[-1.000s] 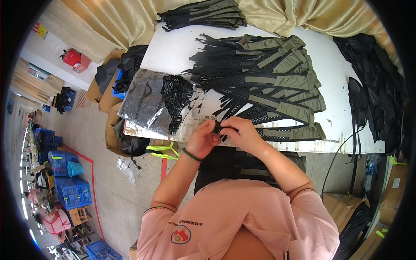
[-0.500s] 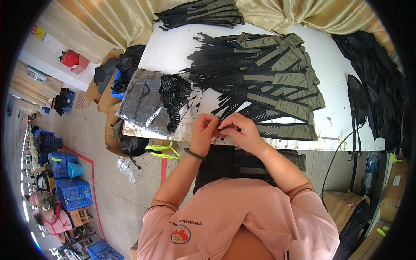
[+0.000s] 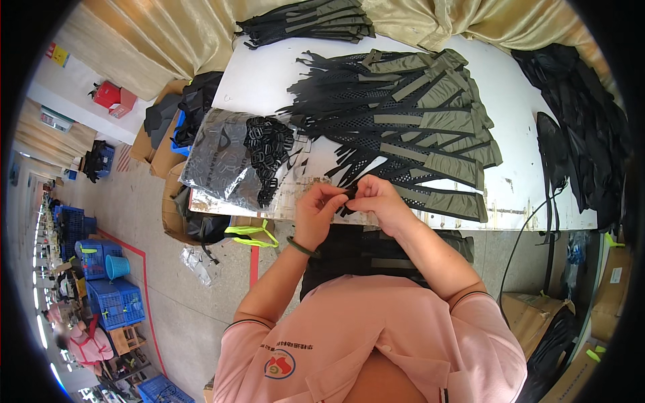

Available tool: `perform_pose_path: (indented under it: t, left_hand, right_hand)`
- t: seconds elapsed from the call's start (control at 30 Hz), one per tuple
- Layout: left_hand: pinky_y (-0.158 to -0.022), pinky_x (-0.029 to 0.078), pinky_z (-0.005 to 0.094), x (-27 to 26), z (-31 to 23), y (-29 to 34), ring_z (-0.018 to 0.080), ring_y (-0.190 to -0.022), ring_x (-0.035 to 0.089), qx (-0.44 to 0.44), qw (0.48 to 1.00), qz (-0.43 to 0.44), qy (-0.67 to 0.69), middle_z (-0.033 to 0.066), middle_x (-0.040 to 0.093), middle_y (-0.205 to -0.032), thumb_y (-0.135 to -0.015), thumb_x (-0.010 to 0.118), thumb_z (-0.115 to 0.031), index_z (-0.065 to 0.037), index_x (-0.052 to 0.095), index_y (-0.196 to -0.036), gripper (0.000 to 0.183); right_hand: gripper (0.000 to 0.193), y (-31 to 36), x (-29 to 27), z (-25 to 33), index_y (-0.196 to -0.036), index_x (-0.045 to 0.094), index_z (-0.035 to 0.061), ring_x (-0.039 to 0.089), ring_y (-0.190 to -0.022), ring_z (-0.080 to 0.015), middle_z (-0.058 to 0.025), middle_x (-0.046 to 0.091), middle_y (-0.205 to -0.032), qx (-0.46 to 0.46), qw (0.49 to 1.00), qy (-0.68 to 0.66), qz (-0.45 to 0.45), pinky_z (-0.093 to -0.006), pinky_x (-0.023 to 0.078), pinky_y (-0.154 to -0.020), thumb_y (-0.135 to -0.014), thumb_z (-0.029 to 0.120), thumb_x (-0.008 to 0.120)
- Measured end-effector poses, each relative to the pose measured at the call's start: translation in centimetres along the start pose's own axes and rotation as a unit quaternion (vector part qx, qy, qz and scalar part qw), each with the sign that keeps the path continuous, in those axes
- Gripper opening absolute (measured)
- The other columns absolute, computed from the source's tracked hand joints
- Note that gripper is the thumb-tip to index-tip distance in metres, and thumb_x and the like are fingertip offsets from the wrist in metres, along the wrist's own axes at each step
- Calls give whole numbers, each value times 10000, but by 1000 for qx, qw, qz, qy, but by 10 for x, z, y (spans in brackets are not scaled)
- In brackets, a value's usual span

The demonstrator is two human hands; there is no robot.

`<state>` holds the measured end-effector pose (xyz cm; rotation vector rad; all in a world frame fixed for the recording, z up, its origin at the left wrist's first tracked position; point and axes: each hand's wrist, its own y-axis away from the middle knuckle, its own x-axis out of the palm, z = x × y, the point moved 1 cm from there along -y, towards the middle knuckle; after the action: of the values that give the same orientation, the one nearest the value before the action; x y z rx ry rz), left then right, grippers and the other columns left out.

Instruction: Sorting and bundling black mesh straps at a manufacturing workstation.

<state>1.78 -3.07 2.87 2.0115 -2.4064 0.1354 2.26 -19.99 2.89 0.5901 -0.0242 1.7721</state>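
Observation:
Near the table's front edge, my left hand [image 3: 318, 211] and my right hand [image 3: 380, 203] meet, both pinched on a black strap end [image 3: 350, 193]. Fingers cover most of it, so I cannot tell whether a buckle is on it. Just beyond lie several olive and black mesh panels [image 3: 430, 158] with narrow black straps, fanned across the table. Left of my hands, a pile of black plastic buckles [image 3: 267, 151] spills from a clear plastic bag [image 3: 218, 158].
The white table [image 3: 517, 134] carries another stack of panels [image 3: 309, 21] at the far edge. Black fabric pieces [image 3: 571, 127] hang at right. Cardboard boxes [image 3: 171, 208] stand left of the table, with blue crates [image 3: 114, 302] farther off. A person [image 3: 91, 346] is at lower left.
The nearest mesh panel now lies slightly lower and left. My fingers have shifted around the black strap end, and my right hand has moved slightly left.

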Motion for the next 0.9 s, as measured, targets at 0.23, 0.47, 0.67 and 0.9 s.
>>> perform_pose_path:
  t: [0.23, 0.47, 0.67, 0.9]
  left_hand:
    - [-688, 448, 196, 0, 5, 3, 59, -755, 555, -19, 998, -16, 64, 13, 633, -859, -851, 630, -31, -13, 599, -929, 86]
    - [-768, 470, 221, 2, 0, 6, 96, -853, 584, 33, 999, 27, 30, 59, 633, -961, -856, 623, -26, -5, 576, -959, 115]
    - [-875, 438, 257, 8, 1, 7, 138, -1030, 525, 107, 990, 89, 20, 77, 531, -1121, -796, 648, 54, -32, 506, -1055, 307]
    - [-833, 440, 251, 5, 4, 4, 123, -957, 503, 109, 986, 125, 32, 49, 485, -1024, -762, 639, 109, -59, 495, -1043, 358]
  right_hand:
    - [258, 5, 11, 4, -749, 481, 86, 544, -637, -86, 2, 546, -690, -7, 1000, 5, 1, -206, 430, -600, -687, -82, 668]
    - [258, 3, 1, -3, -760, 477, 88, 551, -638, -95, 1, 544, -702, -10, 997, -73, 6, -207, 427, -587, -709, -101, 646]
    - [218, 9, 7, -5, -794, 473, 63, 547, -678, -105, -32, 578, -757, -82, 992, -91, -17, -231, 449, -609, -757, -33, 665]
    - [136, 12, 4, 17, -959, 575, 8, 538, -675, -85, -8, 580, -780, -53, 997, 48, 8, -224, 450, -595, -848, 74, 618]
